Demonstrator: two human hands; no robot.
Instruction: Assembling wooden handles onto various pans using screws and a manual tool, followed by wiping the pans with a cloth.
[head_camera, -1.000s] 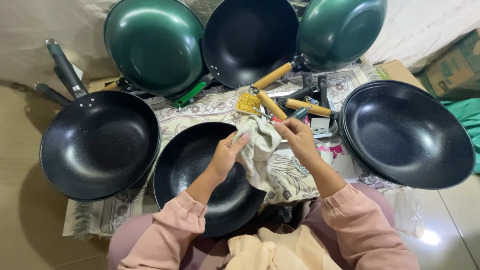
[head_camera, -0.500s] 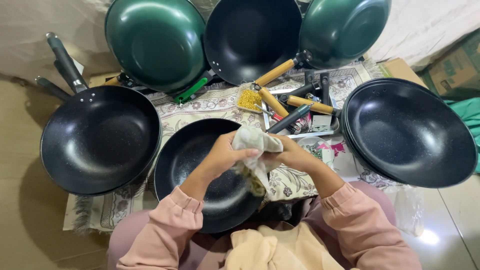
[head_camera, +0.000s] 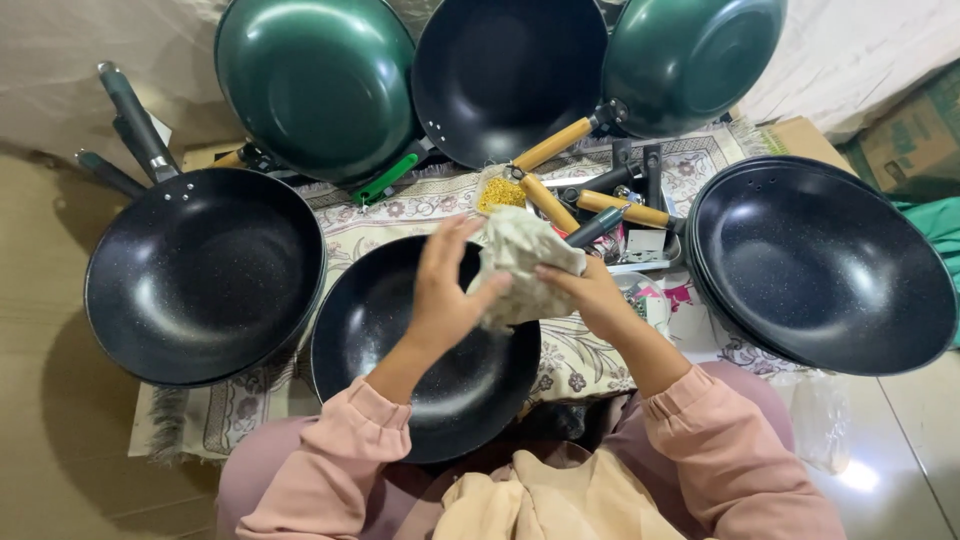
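The lower rim of the black wok (head_camera: 400, 330) in front of the person is hidden behind the pink sleeves, and the green woks (head_camera: 310, 85) at the top are cut off by the frame edge. I cannot make out the small things lying between the wooden handles (head_camera: 550, 200) and the patterned mat (head_camera: 410, 205).

Both hands hold a crumpled pale cloth (head_camera: 520, 265) above the right rim of the black wok. The cloth is bunched into a lump, so it has no clear long axis; its bulk leans a little up and to the right. The left hand (head_camera: 445, 290) is pressed on the cloth from the left with the fingers (head_camera: 450, 235) spread and pointing up. The right hand (head_camera: 590, 295) grasps the cloth from below and from the right, the fingers closed on it.

Half a second ago the cloth was lower and flatter between the hands; now it is raised and more rounded, and the left hand has opened upward.
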